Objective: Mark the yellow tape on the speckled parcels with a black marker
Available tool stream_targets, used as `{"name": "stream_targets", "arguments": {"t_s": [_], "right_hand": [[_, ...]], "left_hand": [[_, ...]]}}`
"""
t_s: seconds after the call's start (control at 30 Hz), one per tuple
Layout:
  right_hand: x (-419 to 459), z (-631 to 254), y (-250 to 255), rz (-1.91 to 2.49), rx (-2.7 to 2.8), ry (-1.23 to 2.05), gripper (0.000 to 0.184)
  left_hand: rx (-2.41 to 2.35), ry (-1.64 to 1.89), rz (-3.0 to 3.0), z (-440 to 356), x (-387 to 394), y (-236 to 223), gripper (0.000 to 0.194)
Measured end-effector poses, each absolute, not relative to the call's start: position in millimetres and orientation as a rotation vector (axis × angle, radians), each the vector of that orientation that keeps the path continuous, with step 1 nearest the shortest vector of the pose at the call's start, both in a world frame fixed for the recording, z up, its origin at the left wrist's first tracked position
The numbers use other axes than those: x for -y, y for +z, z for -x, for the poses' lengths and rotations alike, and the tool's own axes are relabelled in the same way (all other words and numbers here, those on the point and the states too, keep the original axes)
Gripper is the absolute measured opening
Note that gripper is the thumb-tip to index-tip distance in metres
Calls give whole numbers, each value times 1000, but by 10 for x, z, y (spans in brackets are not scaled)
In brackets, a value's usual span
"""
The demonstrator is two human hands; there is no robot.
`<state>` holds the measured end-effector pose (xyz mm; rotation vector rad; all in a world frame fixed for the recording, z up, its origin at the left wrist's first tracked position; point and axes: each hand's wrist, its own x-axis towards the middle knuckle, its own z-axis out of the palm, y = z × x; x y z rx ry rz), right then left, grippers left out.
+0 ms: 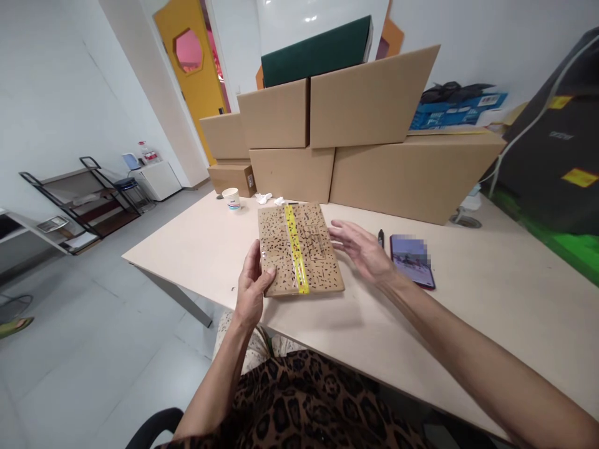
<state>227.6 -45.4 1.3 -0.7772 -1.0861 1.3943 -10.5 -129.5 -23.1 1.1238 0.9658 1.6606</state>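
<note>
A flat brown cardboard box (274, 249) with dark specks all over its face is in front of me. Yellow tape (294, 249) runs down its middle, and a faint printed panel shows on the right part. My left hand (253, 284) grips the lower left edge, thumb on the top face and fingers along the side. Below the box a shadow falls on the table, and its near edge looks raised. Beside the box's right edge, my right hand (362, 249) is open with fingers stretched out; whether the fingertips touch the edge I cannot tell.
On the table (187, 249), a smartphone (412, 262) and a black marker (380, 238) lie to the right. A paper cup (231, 199) and crumpled tissues (263, 198) are at the far left. Stacked cartons (393, 178) line the back, with a green box (318, 53) on top.
</note>
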Motion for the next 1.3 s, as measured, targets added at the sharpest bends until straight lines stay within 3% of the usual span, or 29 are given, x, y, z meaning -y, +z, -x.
{"name": "stream_targets", "arguments": {"t_s": [0.17,0.4,0.57,0.7,0.87,1.2,1.3], "right_hand": [[409,-2361,137,632,985,1317,34],[418,-2361,139,751,959,1230,33],[448,-2364,169,698,1022,1146,33],[381,-2440,167,794,1006,1143,34],[374,-2452,169,902,1095,1211,36],[620,-2322,263,547,1256,1101,30],[647,-2296,246,523,1316,1077,27]], "left_hand": [[-882,1724,-1307,104,1248,-249,76],[-1041,1678,-1345,84,1275,-307,59],[-917,1655,-1437,23,1278,-232,63],[-914,1629,-1499,12,1370,-282,54],[-1024,1561,-1345,-40,1426,-349,59],[-760,1532,-783,-11,1246,-14,78],[-783,1553,-726,53,1173,-22,66]]}}
